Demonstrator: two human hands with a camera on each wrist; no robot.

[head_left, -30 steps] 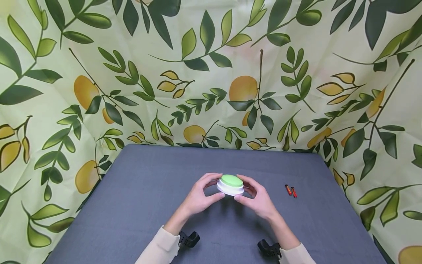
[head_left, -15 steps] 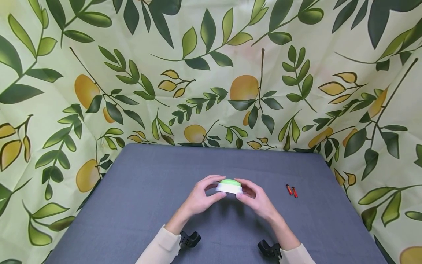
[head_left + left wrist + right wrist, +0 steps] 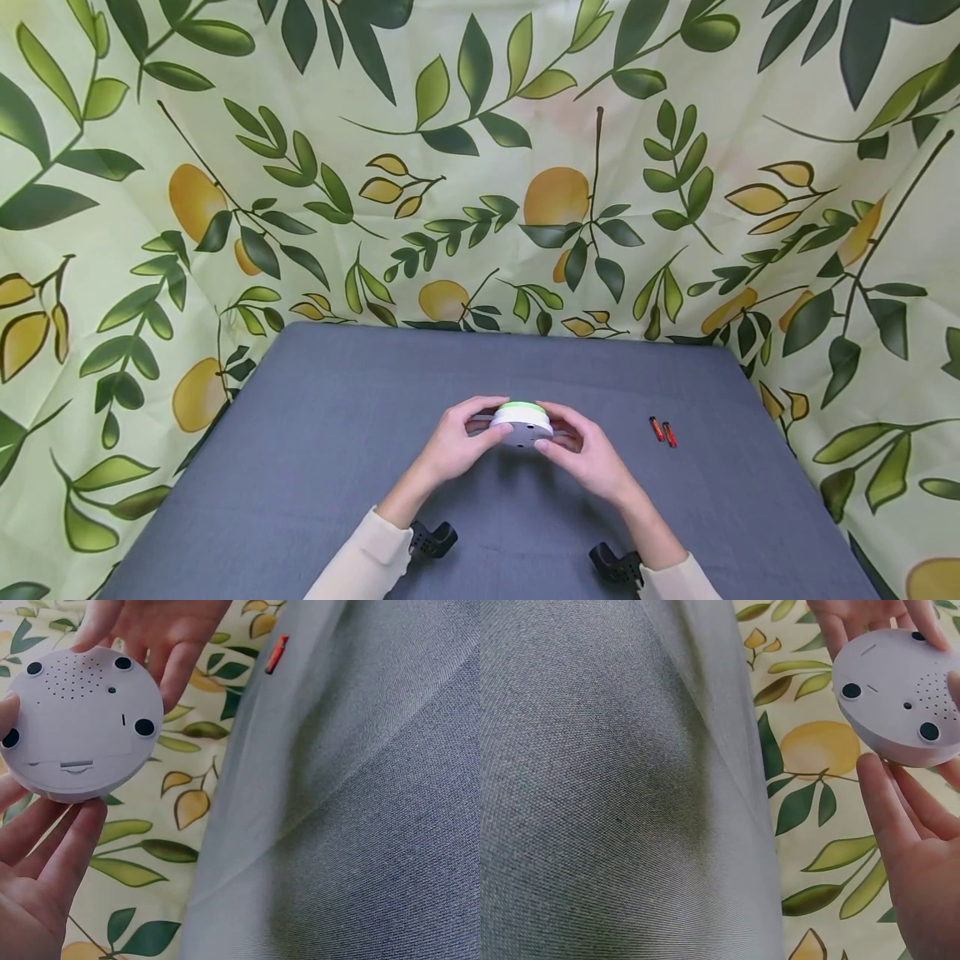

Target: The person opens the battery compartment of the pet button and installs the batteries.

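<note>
A round white push button with a green domed top [image 3: 522, 421] is held up over the table between both hands. Its near side is tipped up, so the grey-white underside [image 3: 75, 724] faces the person. Dark round feet, a cluster of small holes, a screw hole and a battery cover with a latch show there. My left hand [image 3: 457, 443] grips its left edge, thumb on the underside. Gripping the right edge is my right hand [image 3: 588, 454], thumb at the lower rim. Most of the green top is hidden in the wrist views.
Two small red and orange batteries [image 3: 663, 432] lie side by side on the grey cloth-covered table [image 3: 360, 383], to the right of the hands. A leaf-and-fruit patterned curtain [image 3: 480, 183] hangs behind and along both sides. Black wrist cameras [image 3: 433, 540] sit on the forearms.
Both hands have tilted the push button: its green top faced up toward the head camera a second ago, and now its underside shows. The batteries have stayed put.
</note>
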